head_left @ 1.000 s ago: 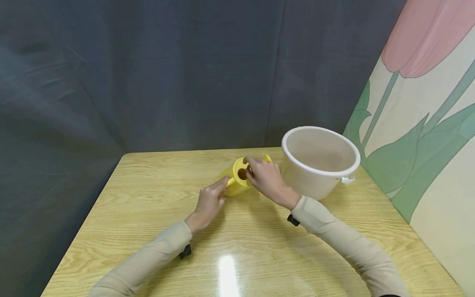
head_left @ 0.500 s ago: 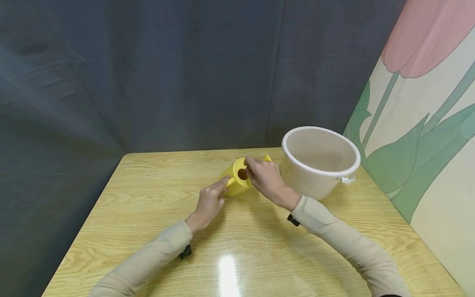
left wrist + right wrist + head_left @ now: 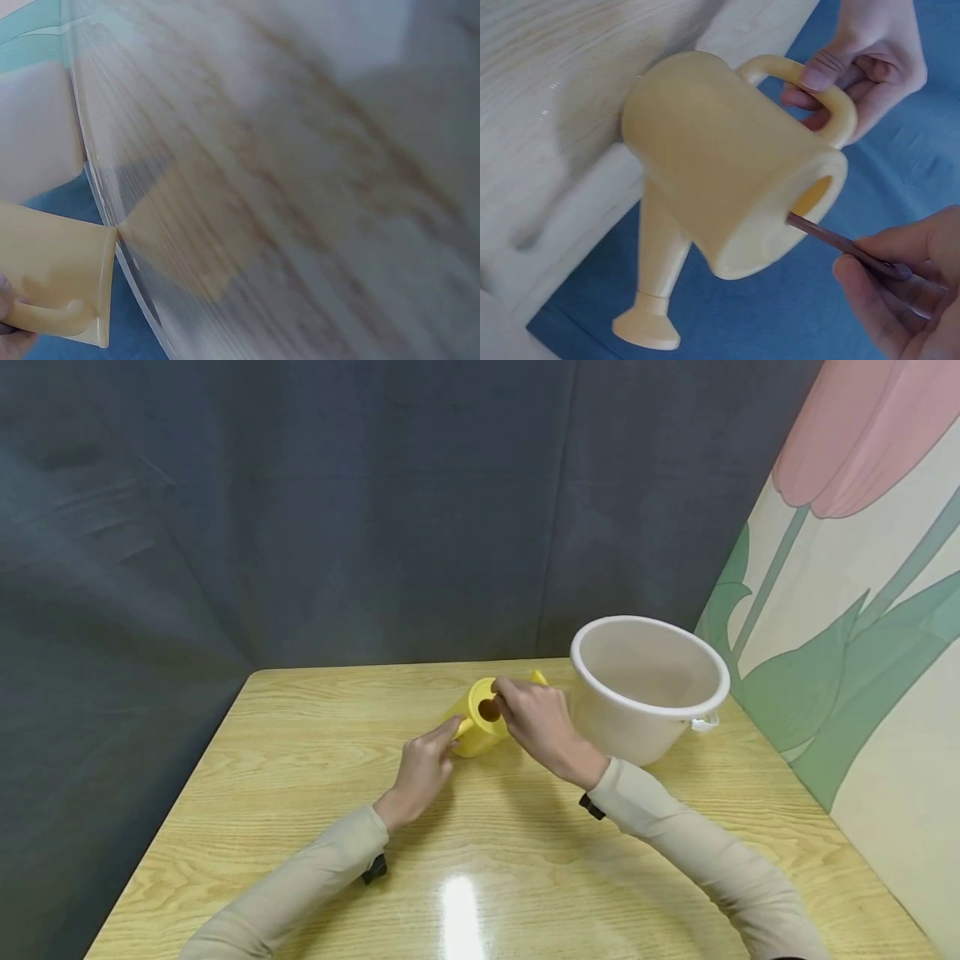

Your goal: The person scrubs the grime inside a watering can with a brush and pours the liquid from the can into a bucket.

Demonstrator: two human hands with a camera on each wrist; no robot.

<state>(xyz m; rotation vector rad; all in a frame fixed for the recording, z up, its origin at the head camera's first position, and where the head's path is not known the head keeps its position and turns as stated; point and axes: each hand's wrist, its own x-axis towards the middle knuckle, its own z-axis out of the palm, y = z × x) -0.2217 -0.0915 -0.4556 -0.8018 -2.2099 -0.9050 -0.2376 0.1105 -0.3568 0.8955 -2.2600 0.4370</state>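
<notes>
A yellow watering can is tilted, the edge of its base at the table in the left wrist view. My left hand grips its handle, fingers wrapped round the loop in the right wrist view. Between thumb and fingers, my right hand pinches a thin dark reddish-brown stick. The stick's far tip meets the can's top beside the round opening. From the head view the stick is hidden behind my right hand. The spout points away to the right, towards the bucket.
A large white bucket stands close on the right, its handle joint at the side. The wood-grain table ends at a dark blue curtain behind. On the right is a wall painted with tulips.
Both hands stay at the watering can. My right fingers have drawn closer together, and the can has tipped or shifted very slightly to the left.
</notes>
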